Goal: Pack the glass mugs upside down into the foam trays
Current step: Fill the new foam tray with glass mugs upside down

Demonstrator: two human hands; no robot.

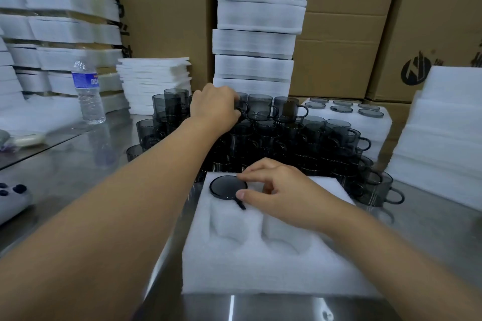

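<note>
A white foam tray (260,268) with round pockets lies on the steel table in front of me. One smoky glass mug (227,187) sits upside down in its far-left pocket, base up, handle toward me. My right hand (281,195) pinches that mug's rim between thumb and fingers. Behind the tray stands a stacked pile of dark glass mugs (300,135). My left hand (216,109) reaches into the top row and grips a mug there by its handle; the hand hides most of that mug.
A filled foam tray (347,117) sits behind the pile at right. Foam stacks rise at centre back (258,34), right (443,138) and left (146,83). A water bottle (88,91) stands at left. Cardboard boxes (352,34) form the backdrop.
</note>
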